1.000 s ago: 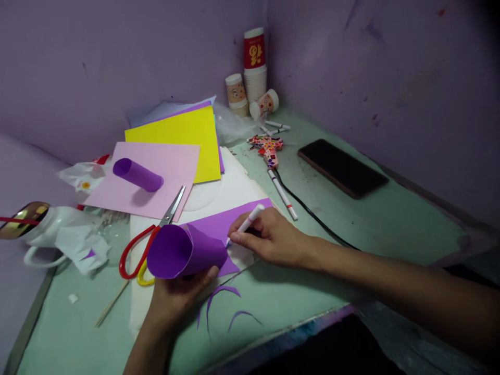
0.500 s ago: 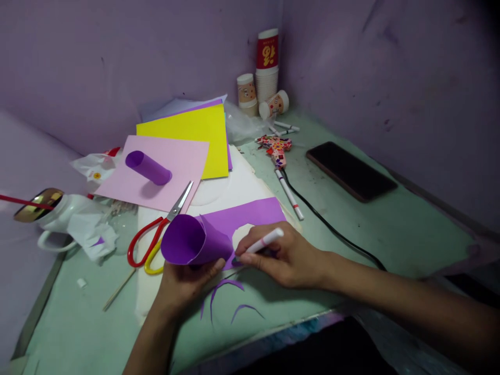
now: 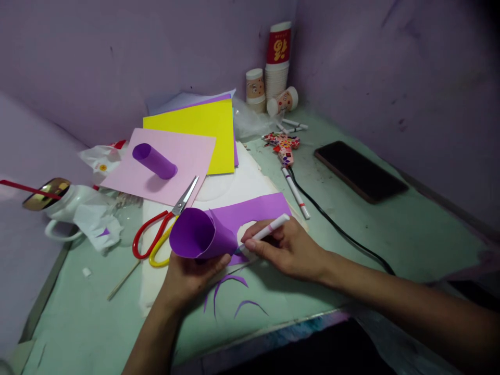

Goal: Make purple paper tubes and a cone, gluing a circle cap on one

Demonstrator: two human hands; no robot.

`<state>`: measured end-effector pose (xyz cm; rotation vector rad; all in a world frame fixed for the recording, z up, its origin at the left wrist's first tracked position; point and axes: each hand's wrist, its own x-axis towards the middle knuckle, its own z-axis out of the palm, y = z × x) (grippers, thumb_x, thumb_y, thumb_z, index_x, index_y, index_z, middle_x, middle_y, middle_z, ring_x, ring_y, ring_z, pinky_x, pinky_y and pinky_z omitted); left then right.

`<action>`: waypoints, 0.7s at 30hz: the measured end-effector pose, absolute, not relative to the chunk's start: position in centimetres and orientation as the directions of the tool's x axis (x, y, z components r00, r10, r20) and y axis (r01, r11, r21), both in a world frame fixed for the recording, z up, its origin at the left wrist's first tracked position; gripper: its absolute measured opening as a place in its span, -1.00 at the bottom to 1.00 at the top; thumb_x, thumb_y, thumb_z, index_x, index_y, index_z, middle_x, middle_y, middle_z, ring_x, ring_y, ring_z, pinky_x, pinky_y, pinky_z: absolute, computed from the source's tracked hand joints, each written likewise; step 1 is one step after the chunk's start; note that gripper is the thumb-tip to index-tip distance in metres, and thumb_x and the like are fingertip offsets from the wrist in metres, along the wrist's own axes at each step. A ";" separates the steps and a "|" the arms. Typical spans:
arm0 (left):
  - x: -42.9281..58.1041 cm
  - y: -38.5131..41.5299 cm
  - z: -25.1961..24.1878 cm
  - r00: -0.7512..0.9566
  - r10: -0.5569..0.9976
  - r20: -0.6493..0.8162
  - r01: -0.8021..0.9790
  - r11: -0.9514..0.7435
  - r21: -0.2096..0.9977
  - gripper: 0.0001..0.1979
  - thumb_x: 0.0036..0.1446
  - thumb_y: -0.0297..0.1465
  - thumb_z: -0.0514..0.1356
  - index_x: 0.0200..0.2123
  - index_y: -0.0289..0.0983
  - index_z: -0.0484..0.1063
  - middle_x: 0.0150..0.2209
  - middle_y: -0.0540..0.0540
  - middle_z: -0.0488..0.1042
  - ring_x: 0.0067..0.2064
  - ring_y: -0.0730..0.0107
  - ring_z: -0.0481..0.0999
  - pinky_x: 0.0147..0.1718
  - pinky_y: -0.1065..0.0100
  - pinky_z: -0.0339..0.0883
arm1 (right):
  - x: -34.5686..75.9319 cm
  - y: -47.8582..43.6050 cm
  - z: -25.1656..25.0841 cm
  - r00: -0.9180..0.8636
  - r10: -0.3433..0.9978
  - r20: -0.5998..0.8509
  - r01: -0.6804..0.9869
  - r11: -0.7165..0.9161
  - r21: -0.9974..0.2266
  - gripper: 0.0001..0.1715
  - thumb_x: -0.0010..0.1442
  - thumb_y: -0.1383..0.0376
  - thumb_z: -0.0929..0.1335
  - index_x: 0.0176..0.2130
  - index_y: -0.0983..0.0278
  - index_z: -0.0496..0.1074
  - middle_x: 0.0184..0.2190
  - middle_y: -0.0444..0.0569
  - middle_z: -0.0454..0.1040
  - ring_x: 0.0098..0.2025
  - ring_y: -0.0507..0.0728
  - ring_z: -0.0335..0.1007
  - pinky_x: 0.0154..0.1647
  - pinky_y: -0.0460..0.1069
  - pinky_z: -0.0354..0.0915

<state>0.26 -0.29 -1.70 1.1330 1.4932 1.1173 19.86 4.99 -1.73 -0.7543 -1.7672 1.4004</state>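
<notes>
My left hand [image 3: 195,278] is closed around the underside of a rolled purple paper tube [image 3: 224,234], its wide end facing me. In my right hand [image 3: 289,247] is a white marker [image 3: 267,229] with a pink band, its tip down at the far end of the tube. Under both lies a flat purple paper sheet [image 3: 261,208] with a rounded cut-out showing white. Red-and-yellow-handled scissors [image 3: 179,208] lie just left of the tube. Thin purple paper strips [image 3: 250,304] rest on the table in front of my left hand.
A smaller purple tube [image 3: 156,161] lies on pink paper [image 3: 187,148], beside yellow paper [image 3: 195,122]. At left are a white mug [image 3: 66,205] and a wooden stick [image 3: 123,281]. Paper cups [image 3: 277,62] stand at the back; a phone [image 3: 359,172] and a black cable [image 3: 339,226] lie to the right.
The whole view has shifted slightly, with things sitting a little further right and higher. The marker tip has moved slightly along the tube's edge; both hands keep their holds.
</notes>
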 end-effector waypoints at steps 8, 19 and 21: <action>0.1 -0.4 -1.6 -0.150 0.978 -0.145 0.200 0.174 0.964 -0.65 -0.21 -0.34 0.41 -0.30 -0.26 0.44 -0.33 -0.06 0.53 -0.33 0.40 0.50 -0.32 0.41 0.46 | 20.0 5.1 -1.8 -0.474 0.871 0.128 0.070 0.182 -0.981 -0.81 0.16 0.27 0.32 -0.36 0.35 0.47 -0.59 -0.12 0.41 -0.57 -0.01 0.33 -0.57 -0.11 0.26; 0.5 -0.3 -1.5 -0.080 0.996 -0.027 0.184 0.041 0.982 -0.58 -0.13 -0.32 0.38 -0.18 -0.27 0.36 -0.24 -0.12 0.48 -0.22 0.30 0.50 -0.22 0.30 0.43 | 20.6 6.0 3.5 -0.356 0.770 0.529 0.103 0.596 -0.797 -0.69 0.16 0.36 0.35 -0.06 0.21 0.38 -0.22 -0.05 0.53 -0.16 0.10 0.48 -0.08 0.02 0.38; 0.5 -0.2 -1.1 -0.042 0.999 0.026 0.215 -0.017 0.977 -0.51 -0.10 -0.31 0.36 -0.07 -0.24 0.31 -0.14 -0.14 0.45 -0.14 0.25 0.47 -0.17 0.25 0.42 | 19.8 6.2 5.1 -0.482 0.636 0.602 0.090 0.720 -0.688 -0.50 0.10 0.37 0.39 0.04 0.20 0.29 -0.08 0.00 0.48 -0.01 0.15 0.41 0.04 0.07 0.32</action>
